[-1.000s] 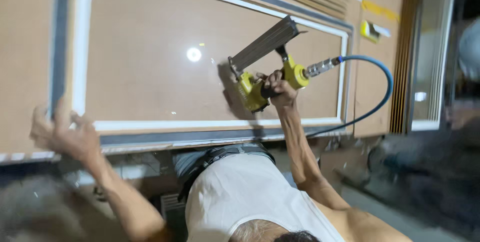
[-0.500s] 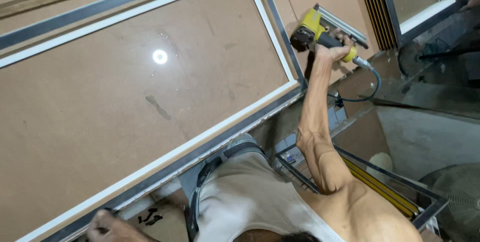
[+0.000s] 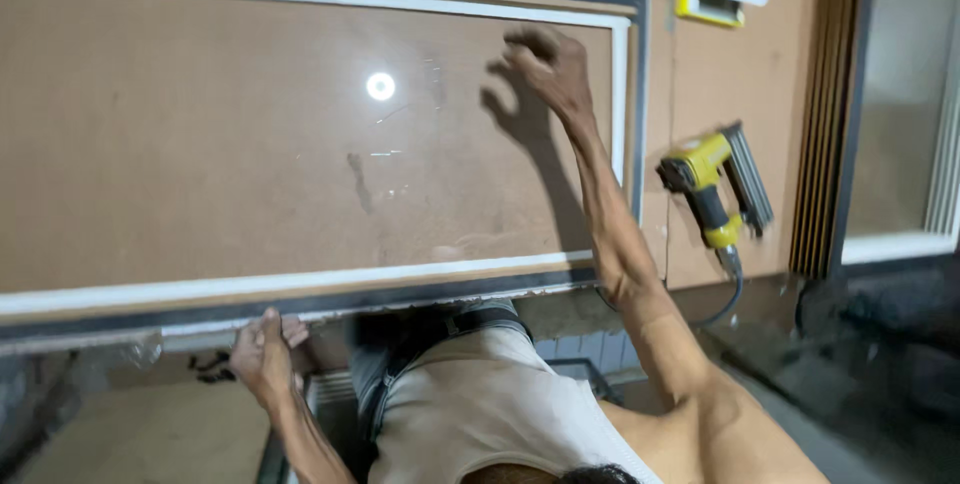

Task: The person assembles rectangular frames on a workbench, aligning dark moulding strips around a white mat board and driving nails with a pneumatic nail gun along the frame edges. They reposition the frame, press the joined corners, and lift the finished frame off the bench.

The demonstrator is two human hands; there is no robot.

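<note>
Flat on the tabletop (image 3: 730, 94), dark-framed glass panel (image 3: 300, 144) with white inner trim, right hand (image 3: 548, 64) spread open on it, left hand (image 3: 262, 354) fingers gripped round its near edge, yellow nail gun (image 3: 712, 189) lay beside.

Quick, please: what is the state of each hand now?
Left hand: gripping near edge of the large glazed dark frame.
Right hand: open, fingers spread, on the glass.

The light is warm and rather dim. A lamp from above gives a small round glare spot on the glass (image 3: 300, 144). The right hand (image 3: 548, 64) is blurred and throws a dark shadow. The lower corners are dark and soft.
</note>
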